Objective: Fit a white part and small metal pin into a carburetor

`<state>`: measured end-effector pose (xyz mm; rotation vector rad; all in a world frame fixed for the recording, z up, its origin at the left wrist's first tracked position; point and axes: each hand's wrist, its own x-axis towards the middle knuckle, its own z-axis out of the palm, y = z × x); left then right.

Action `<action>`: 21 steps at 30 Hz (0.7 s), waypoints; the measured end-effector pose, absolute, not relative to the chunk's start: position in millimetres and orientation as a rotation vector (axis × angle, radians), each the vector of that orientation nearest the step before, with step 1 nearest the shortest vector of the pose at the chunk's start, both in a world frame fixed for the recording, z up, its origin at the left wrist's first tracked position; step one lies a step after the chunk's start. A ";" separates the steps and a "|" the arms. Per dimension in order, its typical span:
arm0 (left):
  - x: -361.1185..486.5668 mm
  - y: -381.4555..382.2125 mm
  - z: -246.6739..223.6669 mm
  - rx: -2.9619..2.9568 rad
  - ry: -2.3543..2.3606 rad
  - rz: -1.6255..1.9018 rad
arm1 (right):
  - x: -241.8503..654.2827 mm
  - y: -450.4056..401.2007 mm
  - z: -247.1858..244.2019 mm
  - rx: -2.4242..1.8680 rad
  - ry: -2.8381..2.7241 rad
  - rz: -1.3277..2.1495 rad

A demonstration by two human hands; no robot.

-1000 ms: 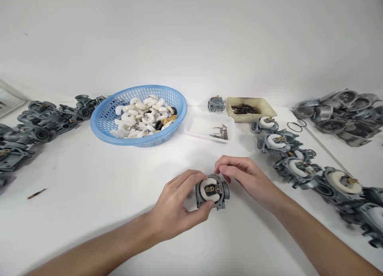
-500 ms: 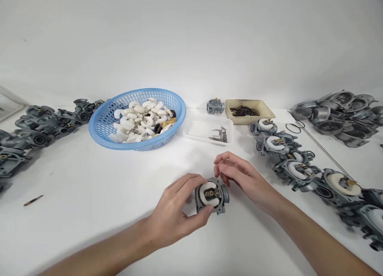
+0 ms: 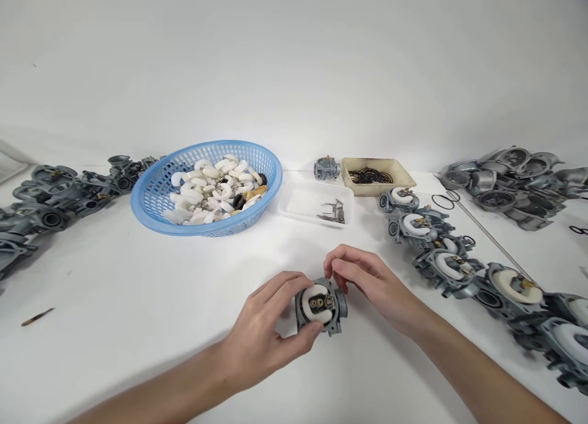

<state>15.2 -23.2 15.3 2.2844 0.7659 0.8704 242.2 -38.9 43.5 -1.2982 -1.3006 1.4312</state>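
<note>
My left hand (image 3: 271,326) is closed round the left side of a grey metal carburetor body (image 3: 340,307), fingers at its far edge and thumb at the near edge. A white C-shaped float (image 3: 307,304) sits in the body's open top, around small brass parts. At the far right edge of the body, my right hand (image 3: 362,280) has its fingers curled in with the thumb near them. Its fingertips are close to the carburetor's rim; whatever they pinch is too small or hidden to name.
A blue basket (image 3: 138,204) holds many floats. Behind are a clear tray (image 3: 294,204) of small metal pins, a beige tray (image 3: 407,176) of black rings and another carburetor (image 3: 326,167). Carburetors with floats (image 3: 452,268) line the right, metal bowls (image 3: 498,200) beyond; more bodies (image 3: 52,212) stand left.
The whole view has shifted slightly, so things appear a little lower and further left. My right fingers have come in closer to the carburetor's far edge; my left hand keeps its hold.
</note>
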 end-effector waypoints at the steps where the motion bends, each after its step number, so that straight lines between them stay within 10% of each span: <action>1: 14.9 -23.5 15.1 2.285 0.769 0.866 | 242.2 -38.9 43.4 -1.295 -1.297 1.439; 21: 13.7 -24.0 10.2 2.267 0.787 0.845 | 241.8 -39.5 46.2 -1.310 -1.289 1.472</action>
